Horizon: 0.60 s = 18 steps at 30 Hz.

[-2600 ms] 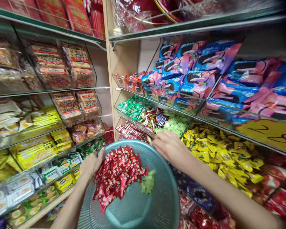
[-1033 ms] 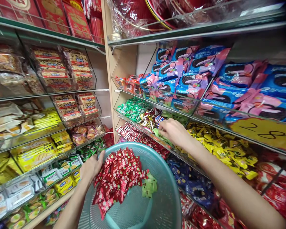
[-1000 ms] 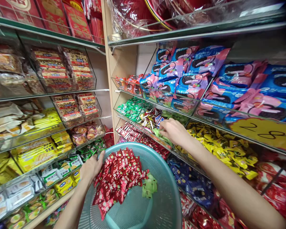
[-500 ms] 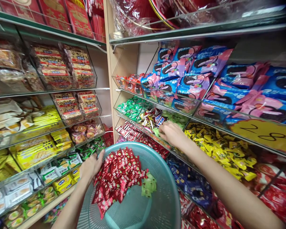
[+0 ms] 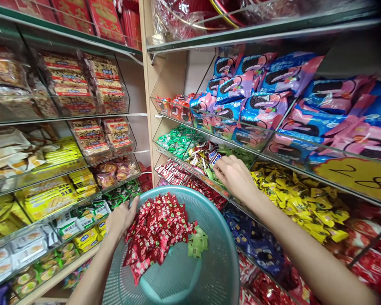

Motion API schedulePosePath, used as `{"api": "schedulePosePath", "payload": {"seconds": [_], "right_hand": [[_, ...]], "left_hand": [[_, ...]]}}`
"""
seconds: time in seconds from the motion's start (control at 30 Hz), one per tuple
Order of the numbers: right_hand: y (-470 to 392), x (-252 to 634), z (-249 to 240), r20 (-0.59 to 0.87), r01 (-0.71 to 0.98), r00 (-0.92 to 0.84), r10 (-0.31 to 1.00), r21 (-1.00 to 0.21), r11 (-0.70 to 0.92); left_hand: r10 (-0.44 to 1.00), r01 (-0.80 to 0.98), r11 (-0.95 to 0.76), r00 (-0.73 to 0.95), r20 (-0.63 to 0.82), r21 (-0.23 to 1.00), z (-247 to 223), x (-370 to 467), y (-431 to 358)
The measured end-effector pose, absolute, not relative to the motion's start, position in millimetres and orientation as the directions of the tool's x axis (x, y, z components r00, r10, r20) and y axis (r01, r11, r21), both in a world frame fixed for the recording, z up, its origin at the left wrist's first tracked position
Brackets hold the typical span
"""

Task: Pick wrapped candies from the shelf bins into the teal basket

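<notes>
A round teal plastic basket (image 5: 220,279) is tilted toward me, and my left hand (image 5: 122,218) grips its left rim. Inside lies a heap of red-wrapped candies (image 5: 160,233), with a few light green packets (image 5: 197,242) to their right. My right hand (image 5: 233,176) reaches into a shelf bin, its fingers curled down at green-wrapped candies (image 5: 236,151). Whatever those fingers have between them is hard to make out. Just left of them lie Snickers bars (image 5: 213,154) among other mixed candies.
Glass-fronted shelves rise on both sides. Blue and pink cookie packs (image 5: 269,106) fill the upper right shelf, beside a yellow price tag (image 5: 357,176). Yellow candies (image 5: 300,203) and dark blue packets (image 5: 257,241) lie right of the basket. Packaged cakes (image 5: 71,87) stand at left.
My right hand has shifted slightly right within the green candy bin, its back turned up more. The left hand stays on the basket rim, and the basket's contents look the same.
</notes>
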State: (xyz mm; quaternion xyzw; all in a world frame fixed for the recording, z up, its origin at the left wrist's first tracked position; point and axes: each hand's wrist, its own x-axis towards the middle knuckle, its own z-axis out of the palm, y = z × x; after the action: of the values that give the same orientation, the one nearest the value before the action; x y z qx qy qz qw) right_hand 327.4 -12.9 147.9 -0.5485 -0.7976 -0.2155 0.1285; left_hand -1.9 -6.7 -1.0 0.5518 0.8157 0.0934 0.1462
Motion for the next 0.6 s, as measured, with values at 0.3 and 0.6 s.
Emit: {"api": "schedulePosePath", "payload": {"seconds": [0.3,0.6], "right_hand": [[-61.3,300.1,95.0,0.303,0.730,-0.624,0.720,-0.100,0.676],[-71.7,299.4,1.8,0.037,0.649,-0.760,0.649,-0.015,0.761]], "left_hand": [[0.926,0.877,0.378,-0.352,-0.140,0.297,-2.9,-1.0,-5.4],[0.921,0.876,0.389,-0.363,-0.141,0.284,-5.3,-0.9,-4.1]]}}
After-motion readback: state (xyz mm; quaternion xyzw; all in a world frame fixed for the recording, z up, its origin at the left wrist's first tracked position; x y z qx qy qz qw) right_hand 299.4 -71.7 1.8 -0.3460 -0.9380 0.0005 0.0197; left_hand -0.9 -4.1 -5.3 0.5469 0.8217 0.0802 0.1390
